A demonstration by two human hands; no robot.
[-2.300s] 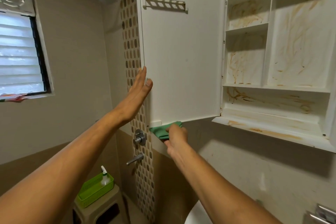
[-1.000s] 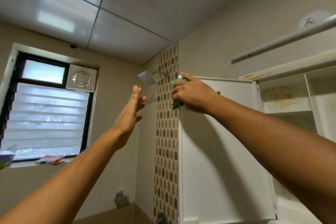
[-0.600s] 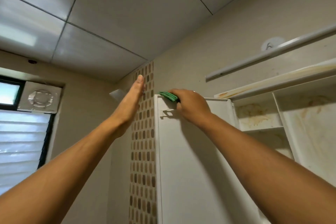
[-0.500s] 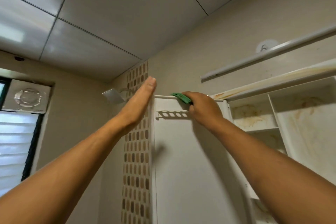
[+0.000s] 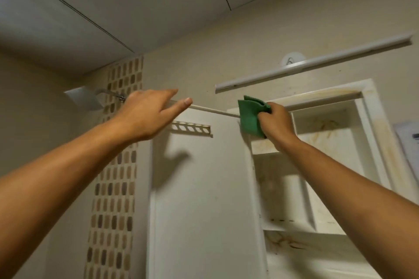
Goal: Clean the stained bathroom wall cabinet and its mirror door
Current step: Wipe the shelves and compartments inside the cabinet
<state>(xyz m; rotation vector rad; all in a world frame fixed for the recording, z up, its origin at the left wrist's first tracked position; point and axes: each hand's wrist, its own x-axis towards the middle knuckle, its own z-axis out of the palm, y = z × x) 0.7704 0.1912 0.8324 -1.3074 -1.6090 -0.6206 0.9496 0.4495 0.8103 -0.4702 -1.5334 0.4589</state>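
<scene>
The white wall cabinet (image 5: pixel 328 165) hangs open, its shelves streaked with brown stains. Its door (image 5: pixel 204 199) swings out toward me, showing the white inner face with a small slotted rack (image 5: pixel 192 128) near the top. My right hand (image 5: pixel 275 122) grips a folded green cloth (image 5: pixel 250 115) against the top corner of the door on the hinge side. My left hand (image 5: pixel 147 113) rests on the top edge of the door near its free corner, fingers over the far side and thumb extended along the edge. The mirror side is hidden.
A white light bar (image 5: pixel 313 64) runs along the wall above the cabinet. A square shower head (image 5: pixel 82 98) sticks out beside a strip of brown mosaic tiles (image 5: pixel 115 165) left of the door. A paper notice (image 5: pixel 408 140) hangs at the right edge.
My right hand has slid the green cloth rightward along the door's top edge to the hinge side. My left hand has come onto the top edge.
</scene>
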